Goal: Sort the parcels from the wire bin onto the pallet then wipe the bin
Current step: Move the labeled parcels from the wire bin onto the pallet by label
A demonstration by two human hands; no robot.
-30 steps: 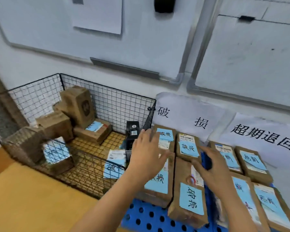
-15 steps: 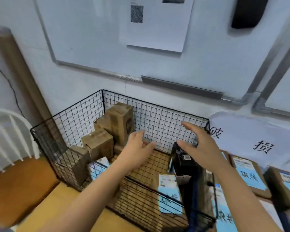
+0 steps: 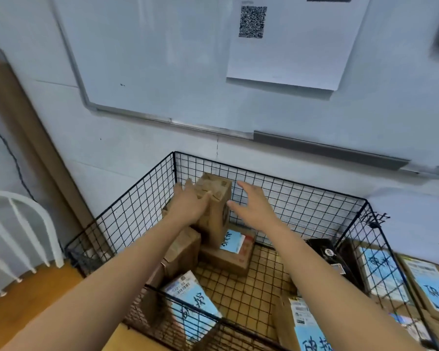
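The black wire bin stands against the wall and holds several cardboard parcels. An upright tall brown parcel stands at the back left of the bin, on a flat parcel with a blue label. My left hand lies flat against the tall parcel's left side and top edge. My right hand hovers open just right of it, thumb near its right face. More parcels lie lower: a brown box, a blue-labelled one and a black box. Sorted parcels lie right of the bin.
A whiteboard with a QR-code sheet hangs on the wall above the bin. A white chair back and a brown cardboard tube stand at the left. The wooden surface runs in front of the bin.
The view swung left from the pallet to the bin. Both hands reached deeper into the bin, up to the tall parcel; the left hand now touches it.
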